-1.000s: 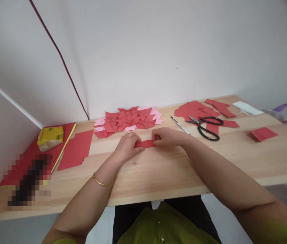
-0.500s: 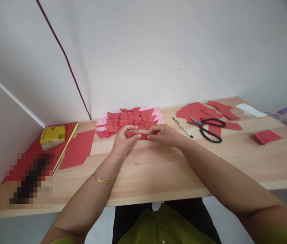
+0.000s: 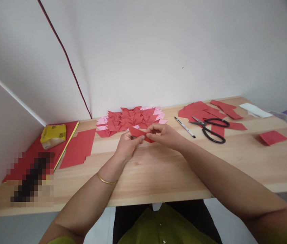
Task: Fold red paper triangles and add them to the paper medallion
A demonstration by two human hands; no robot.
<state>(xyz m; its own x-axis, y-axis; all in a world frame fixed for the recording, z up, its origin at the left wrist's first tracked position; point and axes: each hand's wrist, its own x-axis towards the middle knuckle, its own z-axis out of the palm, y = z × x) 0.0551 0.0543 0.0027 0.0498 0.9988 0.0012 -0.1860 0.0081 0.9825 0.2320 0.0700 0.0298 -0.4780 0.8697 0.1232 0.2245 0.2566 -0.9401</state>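
Between my two hands is a small folded piece of red paper (image 3: pixel 136 131), held above the middle of the table. My left hand (image 3: pixel 128 145) pinches its left part between thumb and fingers. Thumb and curled fingers of my right hand (image 3: pixel 160 135) grip its right side. The paper's left corner points up above my left fingers, and a lower bit shows under my right thumb. Just behind the hands lies a cluster of folded red and pink paper pieces (image 3: pixel 124 118) with pointed tips.
Right of my hands lie a pen (image 3: pixel 185 127), black-handled scissors (image 3: pixel 211 127), red paper scraps (image 3: pixel 195 109), a white strip (image 3: pixel 255 110) and a creased red square (image 3: pixel 273 137). Left are red sheets (image 3: pixel 78 149) and a yellow packet (image 3: pixel 53 136). A wall (image 3: pixel 143 51) stands behind the table.
The red paper has turned from lying level between my hands to a slant, its left corner now raised. My left hand has shifted slightly lower on it. The view has moved a little.
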